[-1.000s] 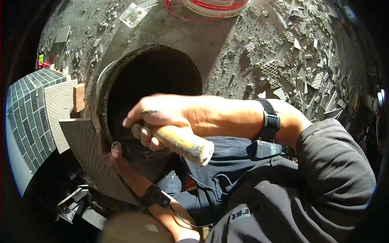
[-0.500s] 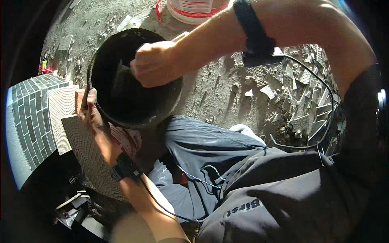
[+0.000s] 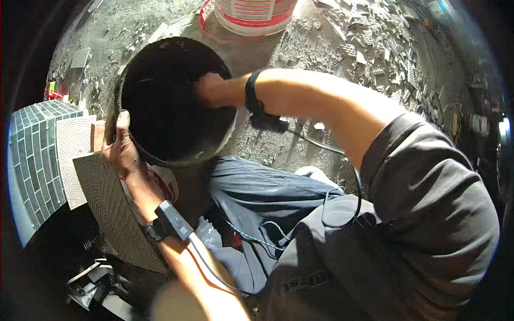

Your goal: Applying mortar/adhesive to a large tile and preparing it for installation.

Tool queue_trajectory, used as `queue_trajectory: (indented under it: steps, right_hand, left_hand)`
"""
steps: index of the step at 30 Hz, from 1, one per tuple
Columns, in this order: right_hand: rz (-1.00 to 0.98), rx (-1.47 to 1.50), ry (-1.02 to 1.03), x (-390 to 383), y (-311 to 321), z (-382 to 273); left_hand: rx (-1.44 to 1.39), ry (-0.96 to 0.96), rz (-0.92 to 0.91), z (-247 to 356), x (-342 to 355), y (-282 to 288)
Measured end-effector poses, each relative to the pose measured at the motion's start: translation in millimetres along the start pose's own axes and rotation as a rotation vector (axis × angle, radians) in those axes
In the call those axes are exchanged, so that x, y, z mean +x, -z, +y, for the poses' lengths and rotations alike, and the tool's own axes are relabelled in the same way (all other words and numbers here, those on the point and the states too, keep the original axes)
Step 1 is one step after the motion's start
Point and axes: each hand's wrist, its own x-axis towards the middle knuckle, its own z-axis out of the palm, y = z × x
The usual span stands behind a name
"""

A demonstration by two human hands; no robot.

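A dark, round bucket (image 3: 184, 159) with a crusted rim stands before me, tilted so its shadowed interior faces me. My left hand (image 3: 120, 144) grips its left side, thumb up against the rim. My right hand (image 3: 211, 88) reaches inside from the right, its knuckles bent and fingers closed in shadow; what they hold is hidden. Behind the bucket's lower edge part of a red-and-white container (image 3: 163, 179) shows. Just left of my left forearm leans a grey tile (image 3: 110, 219) with a ridged, curved pattern.
A white bucket (image 3: 251, 16) with red markings stands at the back. Broken tile scraps (image 3: 364, 53) litter the rough floor at right. Brick-patterned dark tiles (image 3: 32, 160), beige ridged tiles (image 3: 75, 160) and a reddish block (image 3: 97, 134) are at left. My bent leg (image 3: 257, 187) lies below the bucket.
My right hand, earlier showing a worn cylindrical handle in its grip, has gone up and into the bucket. The bucket and my left hand on it have shifted away from me.
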Motion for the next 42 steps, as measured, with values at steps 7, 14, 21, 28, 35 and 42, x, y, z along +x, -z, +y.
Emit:
queue_trajectory:
  steps: [7, 14, 21, 28, 35, 42]
  right_hand:
    - [-0.134, 0.564, -0.023, -71, 89, -32]
    - [-0.220, 0.742, -0.521, -3, 79, -40]
    - [-0.406, -0.281, -0.039, 129, 80, -68]
    - [0.001, -0.288, 0.248, 49, 28, -187]
    - [0.036, -0.206, 0.346, -36, 14, -148]
    - [0.245, -0.069, 0.215, -44, 109, -103]
  left_hand:
    - [0.139, -0.085, -0.119, -5, -13, 34]
    - [0.546, 0.020, 0.020, 19, -45, 17]
    - [0.256, 0.172, -0.042, 24, -48, -20]
    - [0.353, 0.200, -0.139, 22, -60, 35]
    - [0.167, 0.194, -0.088, 15, -81, 34]
    - [0.198, 0.273, 0.044, 37, -108, 19]
